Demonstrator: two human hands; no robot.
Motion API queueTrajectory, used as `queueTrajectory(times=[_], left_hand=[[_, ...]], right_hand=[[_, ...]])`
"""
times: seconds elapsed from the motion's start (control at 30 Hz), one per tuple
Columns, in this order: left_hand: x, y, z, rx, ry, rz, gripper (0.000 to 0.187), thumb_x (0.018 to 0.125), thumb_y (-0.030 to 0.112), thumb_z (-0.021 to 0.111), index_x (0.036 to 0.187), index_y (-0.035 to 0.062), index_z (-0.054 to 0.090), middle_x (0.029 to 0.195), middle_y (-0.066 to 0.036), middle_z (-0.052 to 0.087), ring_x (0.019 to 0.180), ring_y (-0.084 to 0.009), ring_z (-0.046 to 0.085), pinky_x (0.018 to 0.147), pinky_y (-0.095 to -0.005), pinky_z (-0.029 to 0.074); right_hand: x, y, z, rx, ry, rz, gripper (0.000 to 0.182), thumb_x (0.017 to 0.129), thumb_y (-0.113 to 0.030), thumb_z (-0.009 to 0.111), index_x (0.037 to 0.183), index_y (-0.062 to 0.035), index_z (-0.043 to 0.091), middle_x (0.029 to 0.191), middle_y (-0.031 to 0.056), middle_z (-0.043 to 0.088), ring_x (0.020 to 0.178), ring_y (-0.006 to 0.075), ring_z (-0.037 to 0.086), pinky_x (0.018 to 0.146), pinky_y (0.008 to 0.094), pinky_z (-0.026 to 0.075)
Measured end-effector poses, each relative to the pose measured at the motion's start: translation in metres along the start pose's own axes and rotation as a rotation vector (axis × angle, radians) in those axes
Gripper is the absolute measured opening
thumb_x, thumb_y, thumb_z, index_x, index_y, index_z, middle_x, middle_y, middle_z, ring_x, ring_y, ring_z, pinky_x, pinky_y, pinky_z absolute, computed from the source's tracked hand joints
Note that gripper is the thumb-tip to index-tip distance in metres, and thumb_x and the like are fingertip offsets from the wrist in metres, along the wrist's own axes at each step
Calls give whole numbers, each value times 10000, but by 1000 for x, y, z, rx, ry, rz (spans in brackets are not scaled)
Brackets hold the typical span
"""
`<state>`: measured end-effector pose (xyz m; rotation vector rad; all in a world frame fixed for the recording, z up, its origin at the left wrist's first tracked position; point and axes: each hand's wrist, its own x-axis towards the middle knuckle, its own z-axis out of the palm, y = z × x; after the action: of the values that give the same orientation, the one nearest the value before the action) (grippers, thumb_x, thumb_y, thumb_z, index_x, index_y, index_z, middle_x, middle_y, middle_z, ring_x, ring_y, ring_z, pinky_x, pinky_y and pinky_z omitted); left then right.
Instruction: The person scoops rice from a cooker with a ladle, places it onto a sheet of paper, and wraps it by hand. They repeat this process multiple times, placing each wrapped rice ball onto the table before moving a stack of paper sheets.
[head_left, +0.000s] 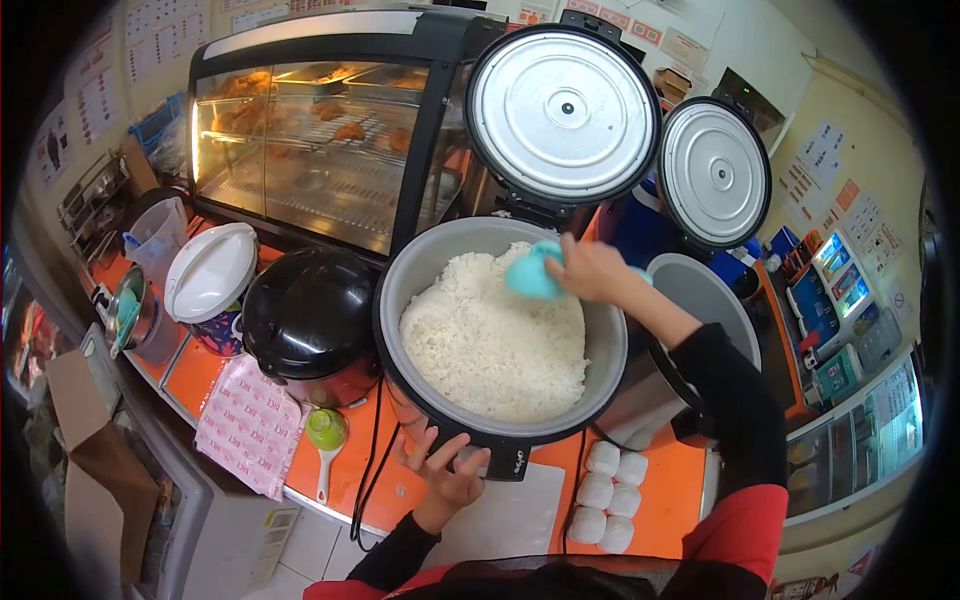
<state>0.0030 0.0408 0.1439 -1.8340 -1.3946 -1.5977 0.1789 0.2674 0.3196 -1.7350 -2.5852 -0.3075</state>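
A large rice cooker [395, 365] stands uncovered in front of me, its pot holding a broad mound of white cooked rice [490, 345]. Over the far right part of the rice, my right hand [590, 270] is closed around a turquoise scoop [533, 272], which is blurred and seems to be in motion. A bit of turquoise also shows behind the wrist. At the cooker's front, my left hand [445, 475] rests with fingers spread against the outside below the rim, near the dark front panel. The cooker's round metal lid [563, 110] is tilted up behind the pot.
A second uncovered cooker [715, 300] stands to the right. Several white wrapped bundles [610, 495] lie in front of it. Leftward are a closed black cooker [310, 310], a green-and-white paddle [326, 440] and printed paper sheets [250, 425]. A glass food warmer [310, 150] stands behind.
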Motion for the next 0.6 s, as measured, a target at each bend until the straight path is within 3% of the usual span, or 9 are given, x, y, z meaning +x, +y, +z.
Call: queueTrajectory(times=[0.1,0.2,0.3,0.4,0.5,0.6], left_hand=[[0,-1,0,0,7,11,273,733,8,506,819,261,560,1068,18,477,1214,-262,300,1048,-532,113],[3,1,0,16,15,17,269,734,10,497,819,257,562,1068,18,477,1212,-266,305,1053,-537,104],[3,-2,0,29,19,29,261,741,18,488,816,256,564,1062,24,481,1201,-268,318,1053,-540,103],[2,-1,0,21,15,14,263,745,21,478,809,261,564,1047,31,489,1191,-266,332,1052,-541,106],[1,0,1,14,14,0,272,745,18,471,801,268,563,1030,36,497,1182,-260,345,1052,-543,110],[1,1,0,10,1,-6,274,749,21,467,798,273,560,1018,38,500,1172,-254,358,1051,-541,116]], right_hand=[[7,16,34,-276,64,26,284,877,-237,468,796,-40,655,762,115,654,681,268,649,573,375,508],[1,25,63,-335,-11,42,290,890,-249,463,758,-117,684,748,92,658,684,213,655,554,339,507],[-15,29,71,-327,-91,-86,366,907,-311,431,765,-96,691,778,115,661,722,243,653,590,355,504],[-49,7,45,-122,-465,4,439,913,-370,389,824,-59,686,809,149,660,784,296,642,687,397,492],[-59,-3,34,-42,-612,-71,522,915,-420,345,875,-10,665,865,198,647,835,341,623,774,432,459],[-54,-18,24,25,-783,-162,577,926,-446,313,894,22,649,906,233,631,836,347,620,780,442,454]])
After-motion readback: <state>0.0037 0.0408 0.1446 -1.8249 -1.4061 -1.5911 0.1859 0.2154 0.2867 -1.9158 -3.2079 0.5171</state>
